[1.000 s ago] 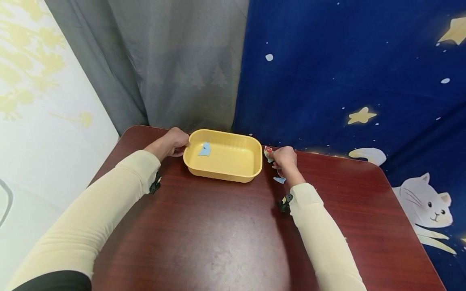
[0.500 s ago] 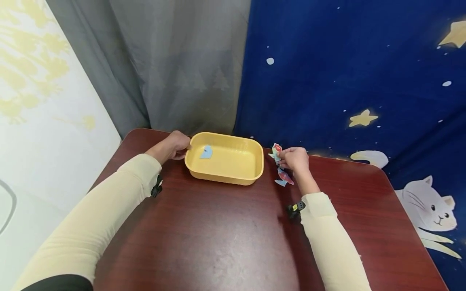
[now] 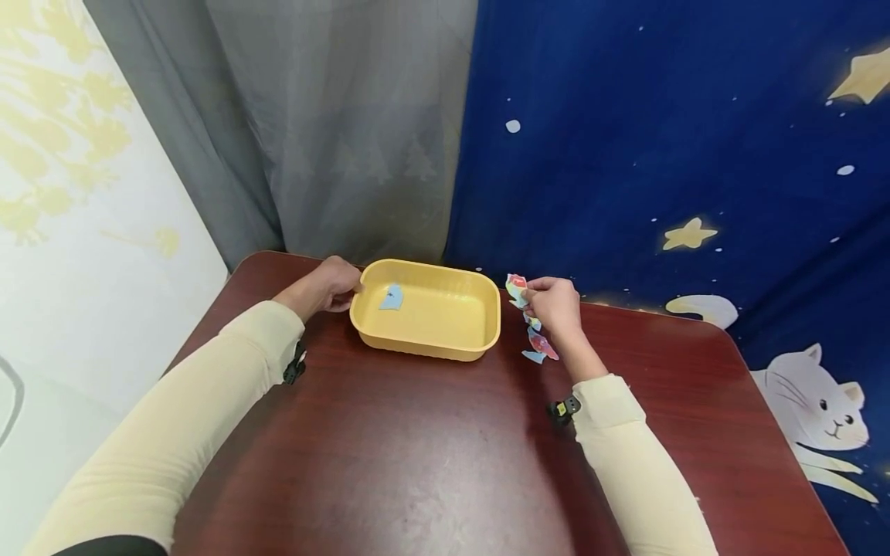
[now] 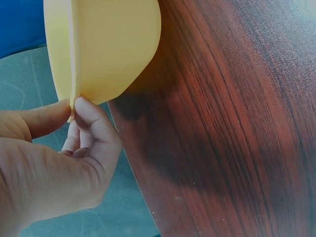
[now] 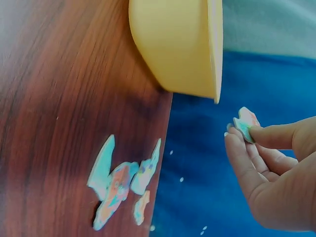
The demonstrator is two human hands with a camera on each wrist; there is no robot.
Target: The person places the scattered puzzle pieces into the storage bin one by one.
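The left hand [image 3: 331,283] pinches the left rim of a yellow plastic basin [image 3: 424,350] between thumb and fingers, plain to see in the left wrist view. A flat light-blue piece [image 3: 392,298] lies inside the basin, toward its left end. Just right of the basin, the right hand [image 3: 558,303] pinches a small irregular piece [image 5: 245,124] coloured red, yellow and light blue. In the right wrist view this piece is held off the table. Several similar flat, jagged pieces [image 5: 117,185] lie close together on the table below and beside that hand.
The basin and loose pieces are near the far edge of a dark red wooden table [image 3: 389,432]. Behind that edge hang a grey curtain [image 3: 361,154] and a blue star-patterned curtain [image 3: 591,154]. A white patterned surface [image 3: 90,193] stands at the left.
The right hand has lifted from among the pieces with one pinched, shifting right and then slightly back left. More loose pieces now show beneath it. The left hand still holds the basin's rim.
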